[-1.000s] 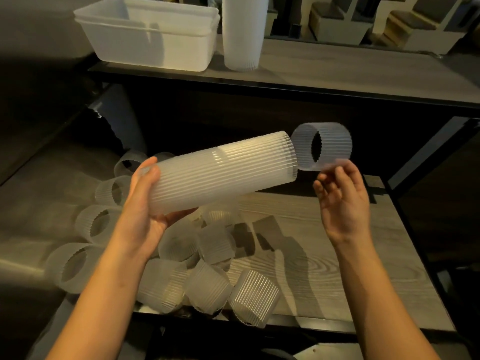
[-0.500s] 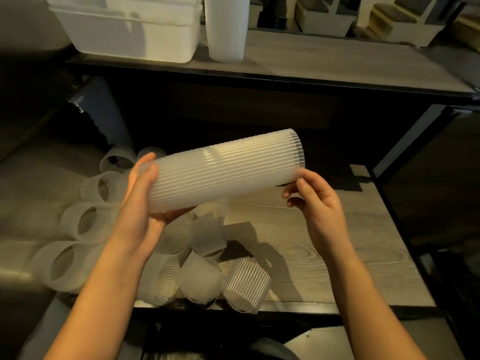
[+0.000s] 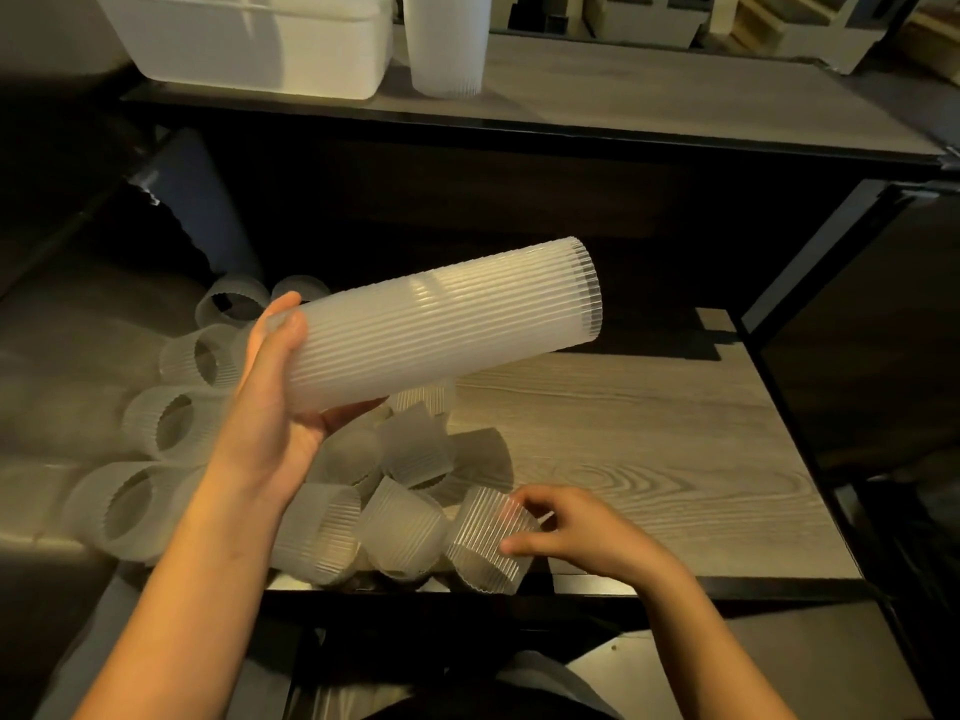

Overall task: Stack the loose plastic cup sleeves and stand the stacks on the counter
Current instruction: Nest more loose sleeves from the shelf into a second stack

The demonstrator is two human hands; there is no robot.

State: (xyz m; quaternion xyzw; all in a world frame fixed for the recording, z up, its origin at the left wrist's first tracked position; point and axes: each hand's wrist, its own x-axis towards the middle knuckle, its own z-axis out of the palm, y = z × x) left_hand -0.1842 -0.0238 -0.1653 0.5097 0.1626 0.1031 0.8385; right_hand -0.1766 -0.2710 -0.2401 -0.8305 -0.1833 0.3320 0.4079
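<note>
Left hand grips the stack by its left end, long axis pointing right and far; right hand pinches a loose sleeve at the near edge of the shelf, below the stack's open end.

The wood-grain shelf carries a heap of loose sleeves from 9 to 6 o'clock. The counter above holds a tub and, at the tub's 3 o'clock, an upright stack.

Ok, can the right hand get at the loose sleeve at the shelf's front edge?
Probably yes: the right hand has its fingers round that sleeve, nothing lies on it, and the left hand holds the stack above.
</note>
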